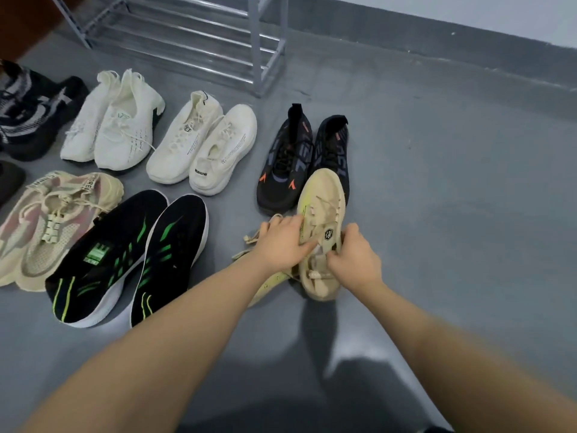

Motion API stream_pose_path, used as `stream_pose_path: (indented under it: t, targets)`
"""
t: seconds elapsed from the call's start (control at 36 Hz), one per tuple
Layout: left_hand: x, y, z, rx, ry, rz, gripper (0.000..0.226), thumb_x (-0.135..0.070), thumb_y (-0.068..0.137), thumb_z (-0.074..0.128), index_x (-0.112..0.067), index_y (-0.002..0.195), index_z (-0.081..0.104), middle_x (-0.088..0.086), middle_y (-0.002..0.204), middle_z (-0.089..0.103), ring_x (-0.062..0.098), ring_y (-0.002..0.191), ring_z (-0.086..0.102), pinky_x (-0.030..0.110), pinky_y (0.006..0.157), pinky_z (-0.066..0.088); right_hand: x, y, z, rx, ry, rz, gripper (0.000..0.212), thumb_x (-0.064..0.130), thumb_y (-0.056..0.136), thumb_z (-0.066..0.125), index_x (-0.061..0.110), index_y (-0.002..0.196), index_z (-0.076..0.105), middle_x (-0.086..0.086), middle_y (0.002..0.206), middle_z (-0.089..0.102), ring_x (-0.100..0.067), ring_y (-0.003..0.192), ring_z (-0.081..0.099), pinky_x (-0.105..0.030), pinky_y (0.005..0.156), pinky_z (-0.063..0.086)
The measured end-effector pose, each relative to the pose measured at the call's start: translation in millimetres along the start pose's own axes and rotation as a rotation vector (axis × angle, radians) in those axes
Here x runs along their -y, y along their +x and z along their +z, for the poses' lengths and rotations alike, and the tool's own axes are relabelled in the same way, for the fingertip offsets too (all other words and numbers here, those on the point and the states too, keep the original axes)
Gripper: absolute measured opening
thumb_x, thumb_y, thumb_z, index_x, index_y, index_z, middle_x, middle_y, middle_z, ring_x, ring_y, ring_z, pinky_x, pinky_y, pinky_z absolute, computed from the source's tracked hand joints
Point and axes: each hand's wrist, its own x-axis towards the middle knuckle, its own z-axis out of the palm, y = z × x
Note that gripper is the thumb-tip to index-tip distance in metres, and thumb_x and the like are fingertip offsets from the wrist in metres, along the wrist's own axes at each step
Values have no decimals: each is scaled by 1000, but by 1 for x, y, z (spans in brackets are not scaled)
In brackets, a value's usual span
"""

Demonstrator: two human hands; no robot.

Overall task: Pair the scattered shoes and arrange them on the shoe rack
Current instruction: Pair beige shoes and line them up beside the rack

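Both hands, left hand (282, 242) and right hand (352, 257), grip a tan pair of sneakers (323, 214) on the floor, other pairs sit matched nearby, the shoe rack (199, 35) holds none yet

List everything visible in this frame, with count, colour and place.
shoe rack: one, grey metal, top, no shoes seen on it
white shoes: four, two pairs, upper centre floor
black-orange shoes: pair, centre right
black-green shoes: pair, lower left
beige-pink shoes: pair, far left
black-white shoes: count unclear, left edge
tan shoes: two, under the hands
left hand: holds the tan shoes
right hand: grips one tan shoe
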Motion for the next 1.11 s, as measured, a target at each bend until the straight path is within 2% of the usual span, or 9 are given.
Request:
stream_pose_path:
  t: [0.17, 0.25, 0.33, 0.53, 0.58, 0.69, 0.92, 1.0, 1.11]
  targets:
    - [-10, 12, 12, -26, 9, -83, 60, -50, 85, 59, -9, 125, 39, 12, 128, 51, 32, 122, 41, 42, 100, 30, -2, 21, 0, 14, -18, 95, 33, 34, 86, 50, 11, 109, 41, -7, 100, 56, -32, 92, 56, -37, 73, 45]
    - [-12, 9, 18, -46, -89, -113, 56, -42, 87, 59, -9, 126, 36, 13, 129, 51, 34, 122, 44, 44, 99, 31, -9, 24, -2, -21, 154, 49, 9, 17, 90, 43, 10, 93, 46, -9, 89, 58, -31, 81, 55, -39, 67, 48]
    - [-6, 4, 14, -104, -222, -104, 53, -34, 88, 58, -9, 129, 35, 15, 126, 51, 36, 116, 50, 44, 95, 41, -1, 19, -5, -113, 328, -23, 23, 9, 93, 37, 16, 71, 38, 0, 70, 48, -16, 61, 44, -27, 51, 34]
    - [18, -9, -26, -242, -469, -119, 58, -17, 89, 54, -19, 141, 29, 12, 128, 45, 28, 116, 46, 27, 86, 35, 45, 11, 4, -145, 475, -123, 17, 8, 90, 39, 14, 74, 41, 0, 67, 49, -16, 60, 43, -33, 58, 38]
    - [33, -10, -34, -270, -418, -133, 54, -12, 88, 49, -21, 140, 35, 10, 126, 51, 28, 117, 47, 32, 90, 39, 52, 8, 8, -57, 413, -164, 7, 14, 89, 45, 14, 84, 51, -1, 72, 56, -20, 67, 51, -36, 65, 43]
    - [61, -16, -51, -379, -363, -181, 53, -4, 85, 42, -23, 134, 48, 11, 119, 60, 31, 112, 55, 44, 92, 47, 67, 1, 22, 56, 405, -204, 30, 35, 92, 49, 15, 112, 60, 8, 82, 62, -12, 77, 60, -36, 75, 49]
    - [97, -33, -48, -449, -205, -310, 55, -5, 89, 41, -26, 140, 43, 12, 119, 54, 36, 104, 55, 46, 86, 46, 58, -12, 68, -6, -342, 31, 58, 56, 83, 55, 11, 117, 40, -9, 121, 43, -34, 109, 49, -39, 84, 39]
    - [106, -36, -43, -444, -166, -331, 52, -6, 91, 40, -25, 140, 44, 12, 117, 54, 35, 101, 55, 43, 81, 46, 59, -16, 82, -25, -288, 216, 75, 62, 77, 60, 12, 124, 31, -13, 125, 39, -36, 110, 48, -42, 91, 37]
    - [108, -37, -41, -421, -162, -317, 52, -5, 90, 40, -23, 139, 42, 11, 118, 53, 35, 100, 56, 44, 80, 46, 66, -15, 87, 31, 8, 305, 68, 35, 80, 65, 12, 128, 22, -18, 126, 32, -40, 99, 55, -40, 86, 45]
